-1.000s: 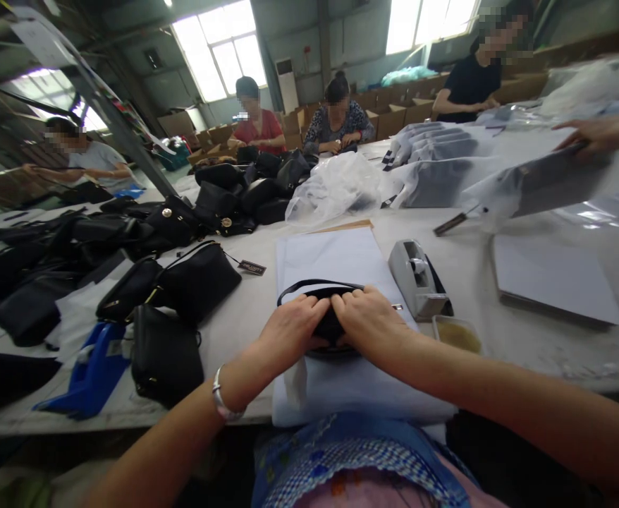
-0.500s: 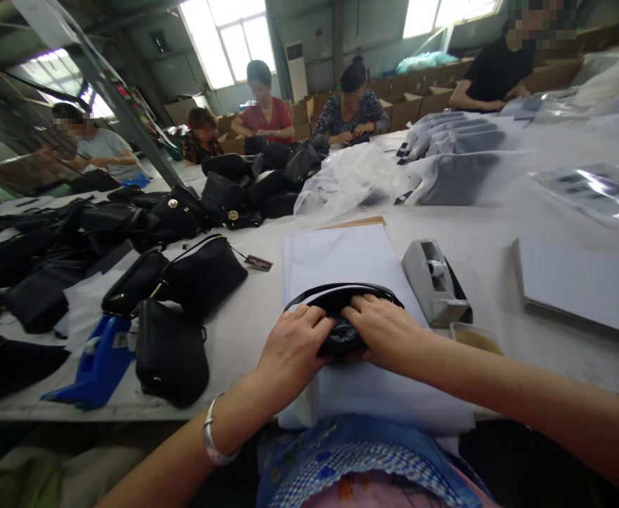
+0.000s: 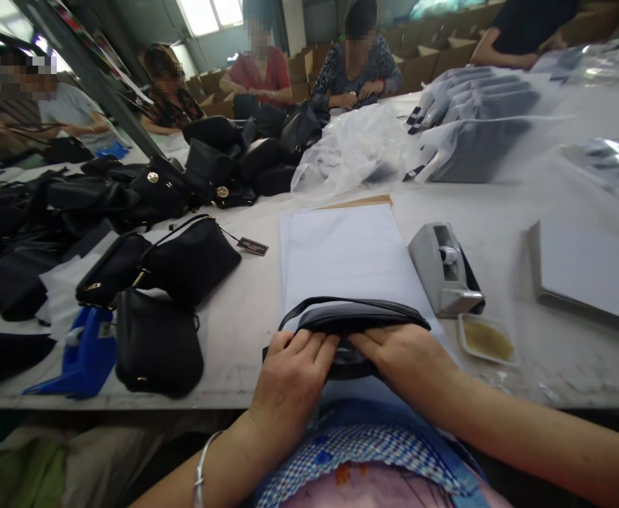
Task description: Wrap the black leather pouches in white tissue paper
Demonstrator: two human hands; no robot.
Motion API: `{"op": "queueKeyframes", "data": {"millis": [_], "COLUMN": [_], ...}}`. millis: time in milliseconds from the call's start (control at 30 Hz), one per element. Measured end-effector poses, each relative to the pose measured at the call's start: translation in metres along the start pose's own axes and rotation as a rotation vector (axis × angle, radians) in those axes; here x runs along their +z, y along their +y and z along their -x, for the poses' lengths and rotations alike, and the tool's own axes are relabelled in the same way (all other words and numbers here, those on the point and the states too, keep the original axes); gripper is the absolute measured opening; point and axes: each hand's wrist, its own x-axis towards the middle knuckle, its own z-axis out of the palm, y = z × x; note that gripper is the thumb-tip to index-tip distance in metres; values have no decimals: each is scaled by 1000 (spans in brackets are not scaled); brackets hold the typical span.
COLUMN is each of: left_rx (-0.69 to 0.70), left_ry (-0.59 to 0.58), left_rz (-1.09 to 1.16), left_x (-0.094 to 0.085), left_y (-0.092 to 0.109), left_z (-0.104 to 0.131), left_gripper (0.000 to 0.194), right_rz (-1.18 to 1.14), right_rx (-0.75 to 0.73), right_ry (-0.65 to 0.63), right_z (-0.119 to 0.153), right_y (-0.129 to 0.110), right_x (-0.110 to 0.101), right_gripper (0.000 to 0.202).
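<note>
A small black handbag (image 3: pixel 354 317) is at the table's front edge, its mouth towards me and its strap looped on the far side. My left hand (image 3: pixel 295 370) is closed on the left part of the opening, with its fingertips tucked inside. From the right, my right hand (image 3: pixel 412 360) reaches into the same opening, and its fingers are mostly hidden by the bag's far wall. Dark, shiny material shows in the mouth between the hands. Beneath the bag lies a stack of white paper sheets (image 3: pixel 341 247).
A grey tape dispenser (image 3: pixel 439 271) and a shallow dish of yellowish stuff (image 3: pixel 486 340) stand right. Further right is a white stack (image 3: pixel 595 268). At left lie black handbags (image 3: pixel 161 342) and a blue tape dispenser (image 3: pixel 90 353). Clear plastic (image 3: pixel 357 152) lies ahead; people sit across the table.
The handbag has come closer to me and its far wall stands higher. My right hand has gone deeper into the opening. The camera view has tilted down.
</note>
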Motion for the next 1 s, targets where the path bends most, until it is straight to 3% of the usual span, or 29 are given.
{"op": "queueKeyframes", "data": {"millis": [100, 267, 367, 433, 500, 567, 633, 733, 800, 867, 933, 1000], "left_rx": [-9, -53, -6, 61, 14, -179, -394, -508, -506, -491, -471, -444], "left_ry": [43, 7, 18, 102, 250, 329, 216, -63, -33, 127, 231, 231], "left_rz": [86, 83, 140, 213, 277, 330, 440, 808, 1046, 1184, 1221, 1166], "left_x": [-2, 0, 1, -4, -10, -13, -11, -7, -10, -19, -29, -36], "left_y": [-9, -25, -31, -37, -46, -60, -75, -88, -85, -75, -66, -61], "left_z": [-4, -22, -26, -22, -19, -20, -27, -42, -47, -45, -36, -27], "left_gripper": [24, 30, 43, 45, 40, 40, 46, 54, 52, 59, 70, 64], "right_rz": [10, -22, -58, -108, -178, -240, -319, -522, -654, -753, -791, -757], "right_rx": [-79, -135, -242, -317, -215, 36, 270, 464, 536, 557, 521, 452], "right_ry": [20, 78, 255, 422, 575, 656, 609, 396, 360, 408, 433, 434], "right_z": [-7, -23, -17, -6, 5, 10, 7, -2, -4, -1, 5, 10], "right_y": [9, 28, 36, 39, 43, 49, 56, 65, 69, 71, 71, 68], "right_x": [-6, -1, 2, -1, -5, -9, -11, -9, -8, -8, -9, -12], "right_gripper": [34, 41, 38, 35, 38, 43, 46, 43, 41, 41, 38, 31]}}
